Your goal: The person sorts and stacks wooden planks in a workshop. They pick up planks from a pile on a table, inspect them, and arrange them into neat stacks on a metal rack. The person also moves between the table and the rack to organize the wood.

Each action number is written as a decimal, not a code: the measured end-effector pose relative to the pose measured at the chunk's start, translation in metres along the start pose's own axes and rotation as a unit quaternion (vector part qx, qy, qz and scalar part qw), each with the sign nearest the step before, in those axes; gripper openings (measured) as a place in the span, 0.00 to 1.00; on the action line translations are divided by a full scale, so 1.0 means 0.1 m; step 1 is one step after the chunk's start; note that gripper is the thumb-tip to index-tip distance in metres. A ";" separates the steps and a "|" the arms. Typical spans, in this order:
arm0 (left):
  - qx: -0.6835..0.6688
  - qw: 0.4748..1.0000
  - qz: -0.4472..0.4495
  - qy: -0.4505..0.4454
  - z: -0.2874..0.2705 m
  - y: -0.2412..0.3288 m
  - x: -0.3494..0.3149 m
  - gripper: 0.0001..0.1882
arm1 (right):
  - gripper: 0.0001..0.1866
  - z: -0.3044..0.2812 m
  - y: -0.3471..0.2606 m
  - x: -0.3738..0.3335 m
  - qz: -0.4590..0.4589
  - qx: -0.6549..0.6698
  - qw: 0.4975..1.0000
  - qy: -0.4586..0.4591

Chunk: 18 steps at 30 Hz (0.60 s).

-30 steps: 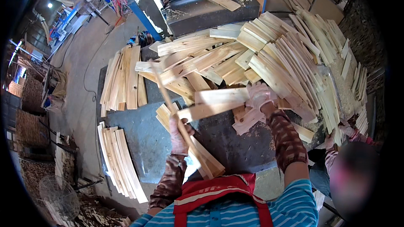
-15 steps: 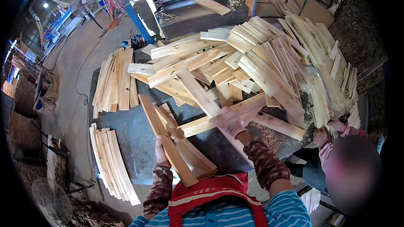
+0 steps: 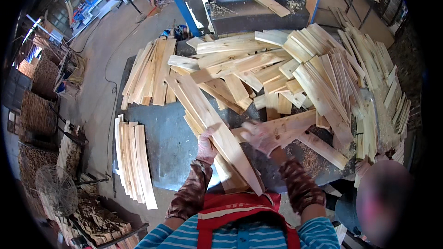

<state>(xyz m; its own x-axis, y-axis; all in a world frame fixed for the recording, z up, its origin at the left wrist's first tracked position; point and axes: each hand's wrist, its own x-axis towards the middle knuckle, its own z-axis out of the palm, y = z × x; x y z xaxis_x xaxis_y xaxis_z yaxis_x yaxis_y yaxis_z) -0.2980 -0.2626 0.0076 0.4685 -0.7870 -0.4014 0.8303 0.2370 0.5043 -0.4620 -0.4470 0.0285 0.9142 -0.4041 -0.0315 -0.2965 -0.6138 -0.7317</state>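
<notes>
My left hand, in a pale knitted glove, is closed on the edge of a wooden board that slants from the pile down to my apron. More boards lie beneath it, partly hidden. To its right, my gloved right hand has its fingers stretched out, with nothing gripped in them. It hovers at the end of another board lying crosswise; whether it touches that board I cannot tell. A large jumbled pile of boards covers the far side of the dark table.
Neat groups of boards stand at the table's left, one farther back and one nearer. A machine with a roller is beyond the pile. Another person works at right, by sawdust and more boards. A fan stands lower left.
The board my right hand held has come left onto those at my left hand, and my right hand has let go of it. The whole view has shifted rightward in the picture.
</notes>
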 end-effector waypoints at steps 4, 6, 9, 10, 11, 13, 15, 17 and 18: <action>-0.040 0.998 0.035 0.023 0.28 0.23 0.02 0.26 | 0.44 -0.21 0.76 -0.23 -0.022 -0.412 0.910 -0.043; -0.053 0.998 0.046 -0.004 0.24 0.33 0.15 0.27 | 0.44 -0.21 1.01 -0.27 -0.043 -0.427 0.903 -0.030; -0.064 0.995 0.078 -0.015 0.11 0.42 0.12 0.28 | 0.42 -0.31 0.66 -0.09 0.038 -0.404 0.898 -0.172; -0.065 0.994 0.091 0.006 0.06 0.45 0.11 0.29 | 0.41 -0.39 0.45 -0.01 0.058 -0.392 0.891 -0.221; -0.067 0.993 0.099 0.019 0.06 0.47 0.13 0.29 | 0.41 -0.45 0.31 0.02 0.086 -0.382 0.881 -0.266; -0.105 0.990 0.096 -0.011 0.11 0.48 0.10 0.29 | 0.40 -0.38 0.23 -0.05 0.115 -0.357 0.901 -0.217; -0.127 0.990 0.064 -0.024 -0.05 0.54 0.11 0.29 | 0.40 -0.33 0.16 -0.07 0.159 -0.310 0.925 -0.153; -0.092 0.991 0.092 0.038 -0.11 0.51 0.04 0.30 | 0.39 -0.23 0.09 -0.17 0.216 -0.234 0.944 -0.089; -0.069 0.990 0.108 0.061 -0.21 0.48 0.01 0.30 | 0.39 -0.15 0.07 -0.27 0.242 -0.186 0.951 -0.053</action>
<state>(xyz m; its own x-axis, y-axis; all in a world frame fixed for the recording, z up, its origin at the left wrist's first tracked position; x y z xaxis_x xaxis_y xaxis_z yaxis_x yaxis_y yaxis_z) -0.2510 -0.2403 0.0151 0.6658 -0.6363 -0.3897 0.7360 0.4745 0.4829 -0.4927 -0.4502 0.0344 0.6630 -0.6419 -0.3852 -0.7484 -0.5785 -0.3243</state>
